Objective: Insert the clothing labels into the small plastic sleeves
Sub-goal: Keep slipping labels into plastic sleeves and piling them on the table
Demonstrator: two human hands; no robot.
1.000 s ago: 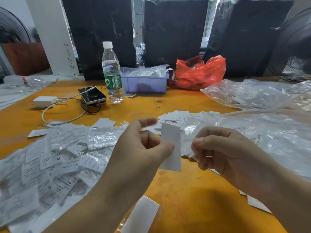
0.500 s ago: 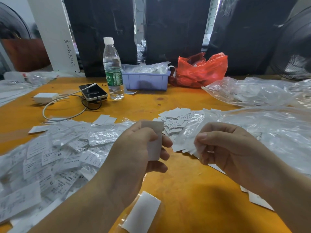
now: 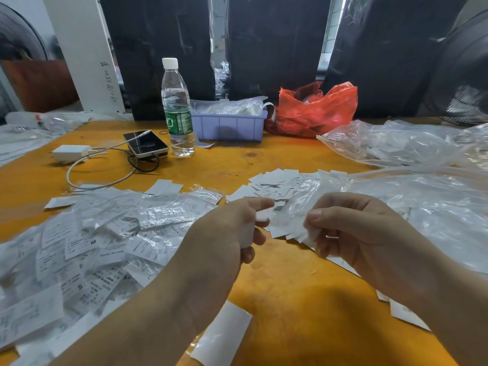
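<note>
My left hand [image 3: 227, 233] is closed around a white clothing label [image 3: 260, 216], folded or curled between thumb and fingers. My right hand [image 3: 351, 228] pinches a thin clear plastic sleeve [image 3: 295, 207] close to the label's right edge. Both hands hover just above the orange table [image 3: 290, 286]. A pile of loose white labels [image 3: 274, 184] lies just behind the hands. At the left spreads a heap of labels sealed in sleeves [image 3: 92, 239]. Whether the label has entered the sleeve is hidden by my fingers.
A water bottle [image 3: 177, 109], a phone [image 3: 146, 143] with charger and cable, a purple tray [image 3: 229, 125] and a red bag [image 3: 317, 109] stand at the back. Large clear plastic bags [image 3: 412, 196] cover the right side. A bagged label [image 3: 224, 336] lies near the front edge.
The label stood upright and flat in my left hand; now it is curled inside the fingers and has moved right, close to the sleeve in my right hand. The view has tilted slightly down.
</note>
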